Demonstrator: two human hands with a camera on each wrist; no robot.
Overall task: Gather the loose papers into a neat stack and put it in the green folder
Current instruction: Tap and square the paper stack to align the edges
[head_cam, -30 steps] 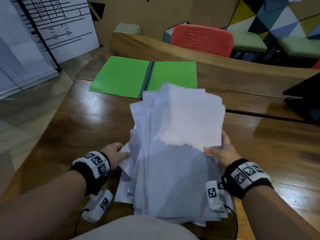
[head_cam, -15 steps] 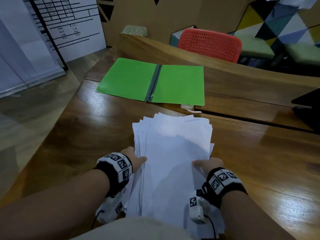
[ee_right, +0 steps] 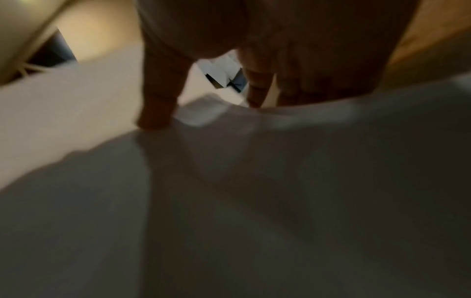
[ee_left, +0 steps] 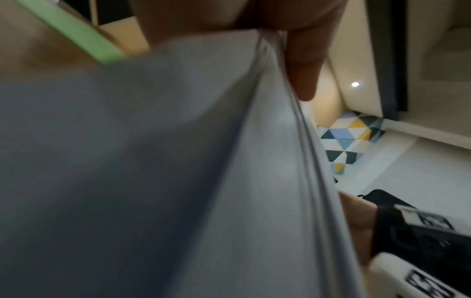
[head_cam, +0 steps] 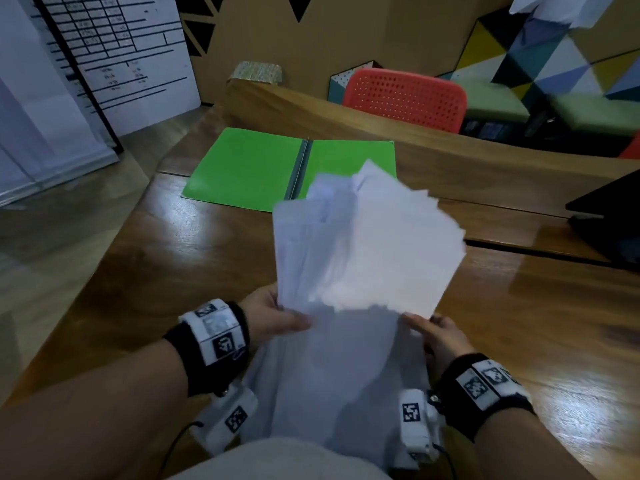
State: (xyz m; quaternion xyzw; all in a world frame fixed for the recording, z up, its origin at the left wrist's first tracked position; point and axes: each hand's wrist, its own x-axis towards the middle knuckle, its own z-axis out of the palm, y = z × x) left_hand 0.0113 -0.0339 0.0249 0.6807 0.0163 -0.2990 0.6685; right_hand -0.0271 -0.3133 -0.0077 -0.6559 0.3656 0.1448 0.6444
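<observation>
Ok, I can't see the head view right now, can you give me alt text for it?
Both hands, left hand and right hand, hold an uneven, fanned stack of white papers tilted up above a wooden table. Beyond it the green folder lies open and flat; a red chair stands behind the table.

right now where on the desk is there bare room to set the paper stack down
Bare wooden desk lies left of the white paper stack, below the open green folder; another patch lies right, before the black laptop. It is crowded where both hands hold the sheets.

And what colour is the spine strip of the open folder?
Grey, between the green covers of the folder; the head view shows it best.
</observation>
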